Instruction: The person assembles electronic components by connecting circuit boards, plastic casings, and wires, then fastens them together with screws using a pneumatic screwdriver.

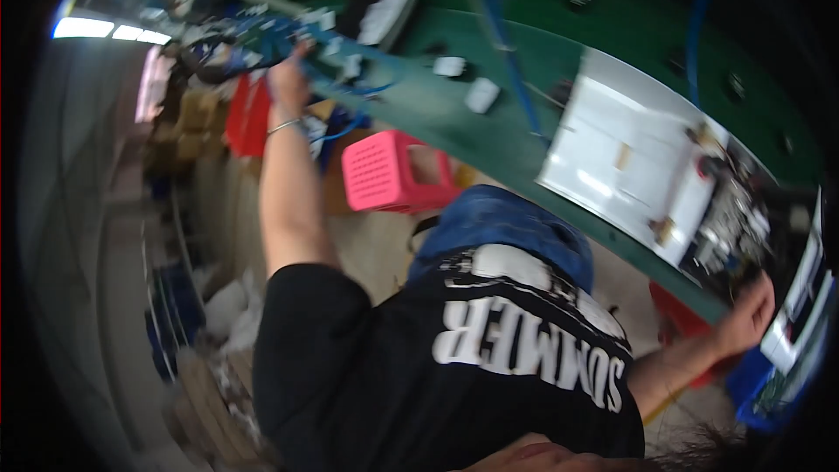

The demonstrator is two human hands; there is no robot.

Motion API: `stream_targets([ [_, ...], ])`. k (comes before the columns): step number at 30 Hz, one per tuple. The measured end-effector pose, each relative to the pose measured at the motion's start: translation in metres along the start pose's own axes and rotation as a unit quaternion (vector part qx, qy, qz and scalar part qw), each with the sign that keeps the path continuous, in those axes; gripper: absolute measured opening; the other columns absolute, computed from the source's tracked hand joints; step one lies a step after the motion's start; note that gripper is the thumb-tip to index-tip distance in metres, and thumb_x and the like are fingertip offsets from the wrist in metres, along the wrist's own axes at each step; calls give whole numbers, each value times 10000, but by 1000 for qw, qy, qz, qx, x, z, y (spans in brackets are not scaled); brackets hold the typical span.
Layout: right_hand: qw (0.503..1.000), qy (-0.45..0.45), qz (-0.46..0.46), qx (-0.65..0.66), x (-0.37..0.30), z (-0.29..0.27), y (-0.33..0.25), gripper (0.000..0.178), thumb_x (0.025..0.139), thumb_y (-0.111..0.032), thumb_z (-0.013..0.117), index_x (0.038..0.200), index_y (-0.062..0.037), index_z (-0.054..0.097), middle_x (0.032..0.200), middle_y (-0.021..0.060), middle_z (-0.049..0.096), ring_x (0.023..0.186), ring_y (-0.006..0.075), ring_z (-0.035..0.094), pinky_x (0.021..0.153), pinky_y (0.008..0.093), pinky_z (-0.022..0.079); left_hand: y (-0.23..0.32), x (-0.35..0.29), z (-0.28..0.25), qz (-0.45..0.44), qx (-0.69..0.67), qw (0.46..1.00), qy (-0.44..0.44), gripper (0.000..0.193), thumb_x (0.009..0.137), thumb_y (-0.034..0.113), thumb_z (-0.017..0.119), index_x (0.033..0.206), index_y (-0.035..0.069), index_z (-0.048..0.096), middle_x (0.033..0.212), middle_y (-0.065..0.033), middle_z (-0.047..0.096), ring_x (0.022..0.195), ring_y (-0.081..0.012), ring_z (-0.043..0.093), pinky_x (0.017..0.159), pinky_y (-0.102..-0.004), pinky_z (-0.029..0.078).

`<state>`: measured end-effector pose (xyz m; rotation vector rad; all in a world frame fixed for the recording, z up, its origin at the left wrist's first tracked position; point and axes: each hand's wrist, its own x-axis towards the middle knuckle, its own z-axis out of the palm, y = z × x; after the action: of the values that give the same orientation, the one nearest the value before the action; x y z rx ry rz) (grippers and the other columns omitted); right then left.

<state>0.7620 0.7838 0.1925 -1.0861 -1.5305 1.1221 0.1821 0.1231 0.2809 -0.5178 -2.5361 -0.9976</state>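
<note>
My left hand reaches far out to the left, at the near side of a tangle of blue cables with small white pieces among them. Motion smears its fingers, so I cannot see whether they grip a cable. Off to the right, my right hand is curled closed at the table's near edge, beside a heap of small shiny metal parts. What its fingers hold, if anything, is hidden. Left of that heap lies a white sheet or tray with small brown patches on it.
Two small white blocks, one upright-looking and one tilted, lie on the green table. Blue hoses hang over it. Below are a pink stool, a red container and a blue bin.
</note>
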Motion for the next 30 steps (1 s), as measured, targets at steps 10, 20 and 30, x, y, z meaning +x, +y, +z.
stream_targets([
  [10,999,-28,-29,9,-24,29,-32,219,884,-165,552,991,21,595,718,-3,518,635,42,423,551,156,330,136,-40,61,-164,-362,915,71,157,708,-53,636,819,23,554,734,-41,539,666,-157,542,620,-251,450],
  [20,999,-39,-32,16,-27,31,-34,200,883,-145,551,977,28,590,692,11,512,622,49,423,530,164,316,133,-38,61,-160,-365,914,72,153,701,-19,658,814,27,566,731,-36,548,672,-156,542,638,-278,445],
  [30,998,-43,-34,31,-30,28,-32,196,880,-127,553,985,35,588,758,29,550,636,53,437,543,158,337,135,-35,62,-182,-365,909,81,135,692,-33,652,769,32,563,705,-36,542,652,-151,533,623,-267,434],
])
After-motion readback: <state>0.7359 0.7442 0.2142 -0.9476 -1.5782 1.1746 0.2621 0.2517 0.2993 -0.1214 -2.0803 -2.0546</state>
